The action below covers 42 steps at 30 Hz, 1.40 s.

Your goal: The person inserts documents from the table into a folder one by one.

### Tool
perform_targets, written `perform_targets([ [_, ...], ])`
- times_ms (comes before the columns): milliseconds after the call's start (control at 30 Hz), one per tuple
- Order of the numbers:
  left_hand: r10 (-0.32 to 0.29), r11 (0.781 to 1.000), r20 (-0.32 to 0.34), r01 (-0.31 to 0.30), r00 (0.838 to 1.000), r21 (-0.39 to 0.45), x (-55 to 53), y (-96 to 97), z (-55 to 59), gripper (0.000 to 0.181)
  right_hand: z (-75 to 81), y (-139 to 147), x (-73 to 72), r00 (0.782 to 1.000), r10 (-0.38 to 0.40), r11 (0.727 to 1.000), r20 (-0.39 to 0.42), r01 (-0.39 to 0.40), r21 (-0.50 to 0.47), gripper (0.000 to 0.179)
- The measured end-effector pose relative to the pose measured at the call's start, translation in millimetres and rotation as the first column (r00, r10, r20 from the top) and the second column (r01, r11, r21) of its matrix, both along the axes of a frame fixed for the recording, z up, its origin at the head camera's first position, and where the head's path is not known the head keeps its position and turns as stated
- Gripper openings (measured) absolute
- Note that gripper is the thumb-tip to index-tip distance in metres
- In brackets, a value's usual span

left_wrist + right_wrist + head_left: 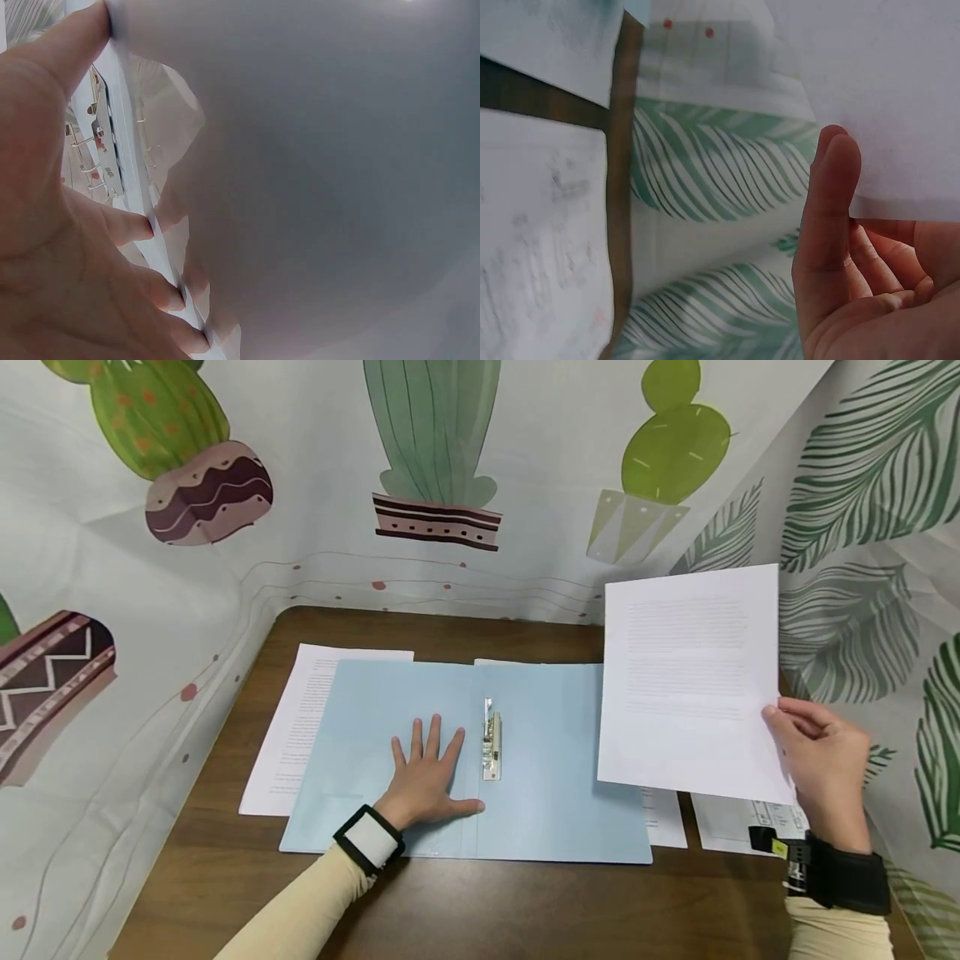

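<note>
A light blue folder (562, 810) lies spread flat on the table, with a metal lever clip (491, 745) near its middle fold. My left hand (426, 781) rests on the left cover, fingers spread and thumb reaching toward the fold below the clip. In the left wrist view, the clip (109, 139) shows past my thumb. Above the folder's right side, my right hand (828, 768) pinches a printed sheet of paper (690, 677) by its lower right edge. The right wrist view shows thumb and fingers gripping the white sheet (900, 112) at its border.
A printed page (281, 743) sticks out from under the folder's left side, and another page (663, 820) from under its right. Further right lies a sheet with a printed diagram (723, 827). Patterned cloth (547, 527) hangs behind the brown table (540, 910).
</note>
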<state>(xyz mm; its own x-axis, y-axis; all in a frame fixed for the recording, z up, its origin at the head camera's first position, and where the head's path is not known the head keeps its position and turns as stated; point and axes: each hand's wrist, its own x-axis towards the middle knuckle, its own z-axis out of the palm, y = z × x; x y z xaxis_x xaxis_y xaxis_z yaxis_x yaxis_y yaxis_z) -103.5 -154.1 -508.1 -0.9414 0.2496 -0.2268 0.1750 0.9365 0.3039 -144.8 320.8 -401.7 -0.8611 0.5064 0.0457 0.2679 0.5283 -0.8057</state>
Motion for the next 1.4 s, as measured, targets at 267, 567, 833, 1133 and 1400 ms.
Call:
perform_targets([
  [267, 0.000, 1.000, 0.005, 0.000, 1.000, 0.005, 1.1, 0.1, 3.4, 0.119, -20.4, -18.5, 0.3, 0.995, 0.070, 0.997, 0.064, -0.069, -0.016, 0.037],
  [567, 0.005, 1.000, 0.014, -0.005, 1.000, 0.005, 1.3, -1.1, -0.1, 0.121, -37.3, -37.9, 4.6, 0.985, 0.123, 0.992, 0.125, -0.121, -0.017, 0.038],
  [833, 0.008, 1.000, -0.007, -0.008, 1.000, 0.020, 1.6, -0.1, 2.1, 0.119, -50.1, -54.0, 9.7, 0.975, 0.165, 0.986, 0.149, -0.163, -0.025, 0.038],
  [1133, 0.001, 1.000, -0.003, -0.001, 1.000, -0.017, -0.4, 0.3, 2.9, 0.121, -61.9, -74.6, 13.2, 0.971, 0.202, 0.978, 0.127, -0.194, -0.071, 0.033],
  [1400, 0.006, 1.000, 0.000, -0.006, 1.000, -0.012, -0.1, 1.1, 2.9, 0.120, -66.2, -91.8, 18.5, 0.954, 0.261, 0.965, 0.148, -0.253, -0.071, 0.033],
])
